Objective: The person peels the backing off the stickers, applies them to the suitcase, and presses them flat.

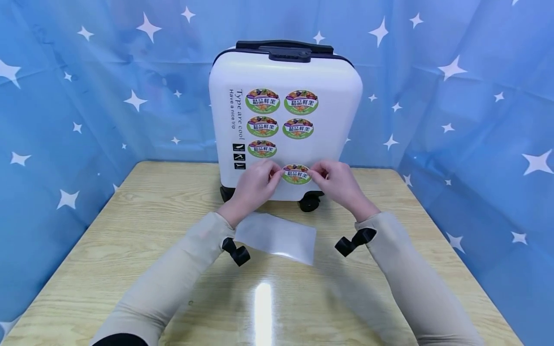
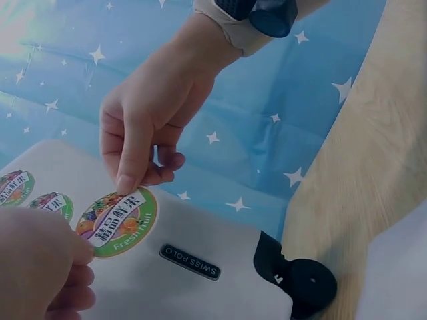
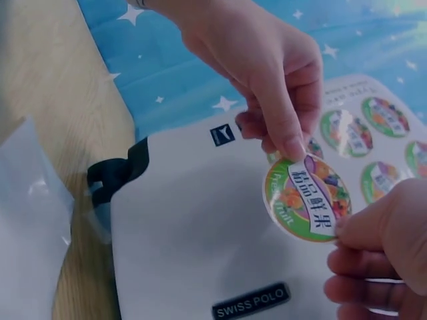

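Note:
A white suitcase (image 1: 333, 115) stands upright with several oval fruit stickers on its front, among them one at the upper left (image 1: 262, 101). In front of its lower part, my two hands hold another fruit sticker (image 1: 296, 174) by opposite edges. My left hand (image 1: 256, 185) pinches the left edge between thumb and finger. On the other side my right hand (image 1: 339, 185) pinches the right edge. The wrist views show the held sticker (image 3: 307, 198) printed side out, close to the suitcase face; whether its back touches the shell, I cannot tell.
A glossy white sheet (image 1: 279, 238) lies on the wooden table (image 1: 216, 307) before the suitcase. Black wheels (image 1: 309, 202) support the case, and a "SWISS POLO" badge (image 3: 251, 301) sits low on its front. Blue star-patterned curtains (image 1: 78, 120) surround the table's back and sides.

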`<act>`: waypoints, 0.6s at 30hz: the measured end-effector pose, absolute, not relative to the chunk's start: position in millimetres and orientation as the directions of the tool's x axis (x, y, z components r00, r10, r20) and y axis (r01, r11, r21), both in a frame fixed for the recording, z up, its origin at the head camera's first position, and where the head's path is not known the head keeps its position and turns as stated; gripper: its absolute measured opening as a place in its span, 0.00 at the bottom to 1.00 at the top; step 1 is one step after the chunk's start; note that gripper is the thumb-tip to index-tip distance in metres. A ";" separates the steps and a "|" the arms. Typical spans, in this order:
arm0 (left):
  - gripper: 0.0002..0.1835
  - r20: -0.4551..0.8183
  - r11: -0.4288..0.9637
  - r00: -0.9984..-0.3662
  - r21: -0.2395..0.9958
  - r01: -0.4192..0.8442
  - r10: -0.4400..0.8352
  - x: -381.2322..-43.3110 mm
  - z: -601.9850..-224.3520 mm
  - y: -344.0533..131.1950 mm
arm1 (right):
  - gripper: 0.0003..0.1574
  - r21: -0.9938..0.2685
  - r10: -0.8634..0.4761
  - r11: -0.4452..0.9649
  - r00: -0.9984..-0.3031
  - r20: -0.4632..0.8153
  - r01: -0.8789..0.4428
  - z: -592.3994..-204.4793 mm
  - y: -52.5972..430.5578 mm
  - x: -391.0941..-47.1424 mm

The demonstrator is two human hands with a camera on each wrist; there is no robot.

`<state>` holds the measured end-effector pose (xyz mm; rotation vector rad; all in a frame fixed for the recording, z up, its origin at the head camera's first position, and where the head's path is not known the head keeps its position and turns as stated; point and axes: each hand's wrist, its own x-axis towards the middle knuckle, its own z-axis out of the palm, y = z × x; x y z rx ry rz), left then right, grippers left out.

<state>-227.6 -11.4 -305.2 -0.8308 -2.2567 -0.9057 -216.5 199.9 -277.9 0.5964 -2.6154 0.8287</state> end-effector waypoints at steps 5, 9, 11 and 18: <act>0.06 0.692 0.609 -0.660 0.398 0.687 0.293 -233.7 -303.2 -7.8 | 0.10 -0.426 -0.284 0.762 -0.842 0.458 -0.488 -275.2 198.2 -222.5; 0.07 0.707 0.642 -0.656 0.378 0.667 0.264 -238.6 -302.4 -5.1 | 0.10 -0.416 -0.273 0.764 -0.831 0.484 -0.494 -273.6 195.8 -227.7; 0.08 0.714 0.659 -0.654 0.370 0.655 0.250 -241.1 -302.1 -3.3 | 0.10 -0.417 -0.262 0.767 -0.831 0.490 -0.488 -272.8 195.2 -230.4; 0.07 0.731 0.700 -0.654 0.363 0.615 0.195 -248.4 -298.6 3.1 | 0.11 -0.470 -0.189 0.765 -0.851 0.490 -0.441 -268.9 192.4 -240.1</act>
